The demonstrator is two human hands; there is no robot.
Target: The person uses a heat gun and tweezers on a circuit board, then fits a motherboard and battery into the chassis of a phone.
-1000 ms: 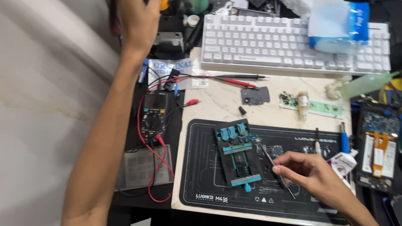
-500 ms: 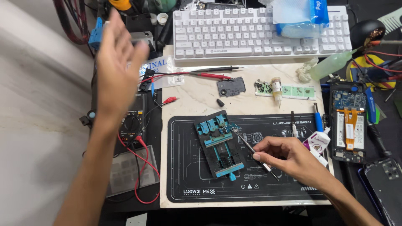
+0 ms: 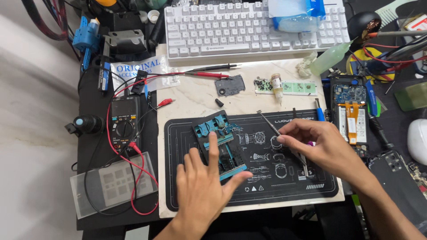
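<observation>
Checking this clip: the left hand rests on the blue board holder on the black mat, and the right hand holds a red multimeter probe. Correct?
Not quite. The head view shows the right hand holding thin metal tweezers, not a red probe. The left hand does rest on the blue board holder on the black mat.

A teal and black clamp holder (image 3: pixel 219 146) lies tilted on the black work mat (image 3: pixel 284 186), a small circuit board fixed at its upper end. Thin metal tweezers (image 3: pixel 270 125) slant above the mat just right of it, tip pointing up-left.
</observation>
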